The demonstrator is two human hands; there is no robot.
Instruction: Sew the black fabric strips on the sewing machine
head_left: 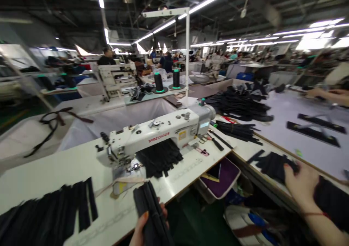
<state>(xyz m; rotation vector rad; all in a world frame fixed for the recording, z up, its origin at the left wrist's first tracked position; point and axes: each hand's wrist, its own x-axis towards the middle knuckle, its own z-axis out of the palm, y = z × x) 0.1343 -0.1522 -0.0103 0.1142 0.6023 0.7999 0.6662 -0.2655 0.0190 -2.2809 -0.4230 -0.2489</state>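
In the lower middle, my left hand (pixel 140 228) is closed around a bundle of black fabric strips (pixel 152 213), which stands tilted just off the table's front edge. Over at the right, my right hand (pixel 302 184) has its fingers closed on a small stack of black strips (pixel 274 166) at the edge of the side table; its far fingers are partly hidden. Between the hands stands a white sewing machine (pixel 163 133). More black strips (pixel 160 157) lie under its arm, and a wide row of them (pixel 54 213) covers the table's left front.
A large black heap (pixel 237 102) and another strip pile (pixel 237 131) lie on the side table. Small tools, including a screwdriver (pixel 217 143), rest beside the machine. Below hangs a purple-lined bin (pixel 225 177). Another person's arm (pixel 331 94) reaches in at far right.
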